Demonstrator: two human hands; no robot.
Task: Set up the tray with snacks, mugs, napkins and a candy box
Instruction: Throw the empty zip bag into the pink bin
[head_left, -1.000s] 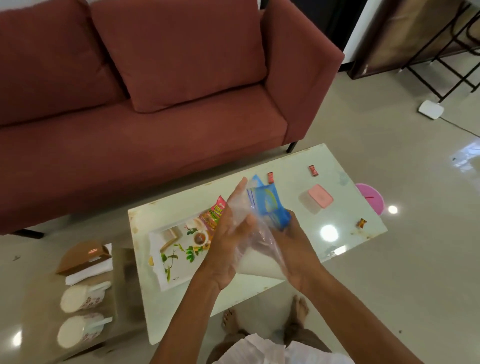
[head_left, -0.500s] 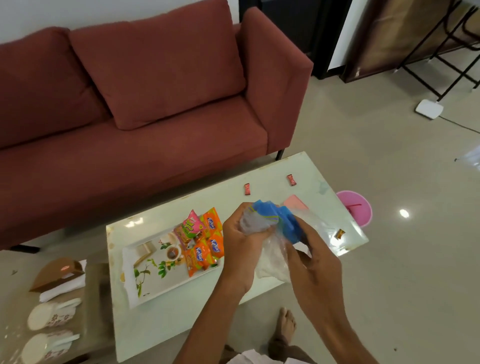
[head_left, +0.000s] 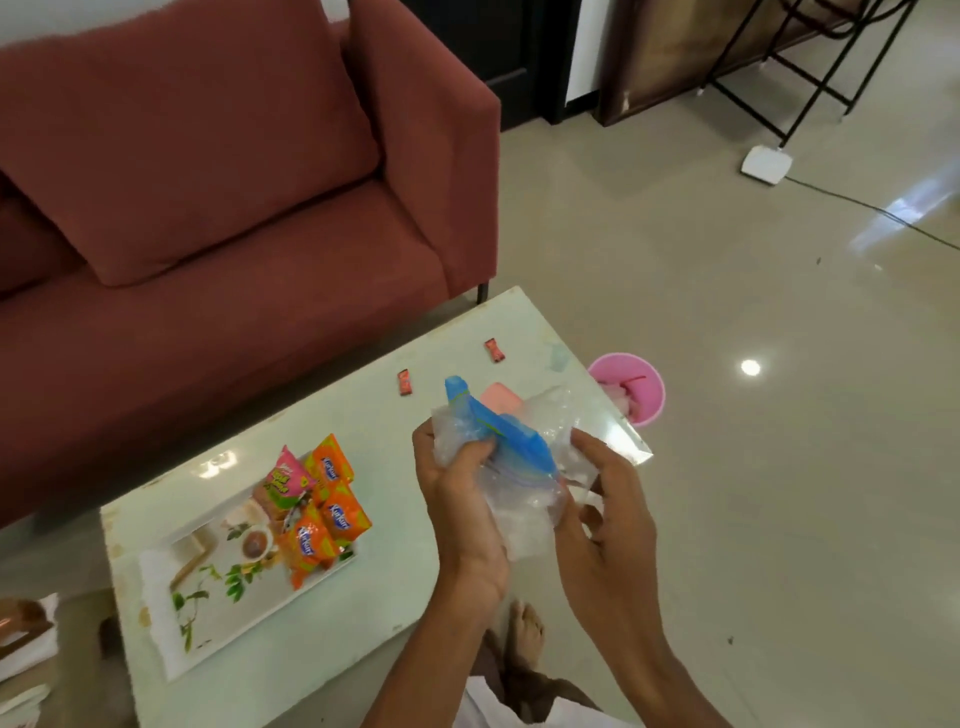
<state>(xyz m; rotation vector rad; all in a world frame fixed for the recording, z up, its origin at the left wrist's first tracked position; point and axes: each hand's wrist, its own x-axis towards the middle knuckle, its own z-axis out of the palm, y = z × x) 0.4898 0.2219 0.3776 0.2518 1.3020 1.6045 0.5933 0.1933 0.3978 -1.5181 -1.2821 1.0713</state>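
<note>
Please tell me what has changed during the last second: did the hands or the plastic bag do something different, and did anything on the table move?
Both hands, left hand and right hand, keep hold of the clear plastic bag with the blue strip. A second ago it was held spread and flatter; now it is crumpled between them. The view also shifted. The tray, the snack packets, the two red candies and the pink box stayed in place on the table.

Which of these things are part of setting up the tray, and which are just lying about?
Part of the job:
tray
snack packets
plastic bag
pink box
wrapped candies

Lying about:
sofa
pink bin
white floor device
</note>
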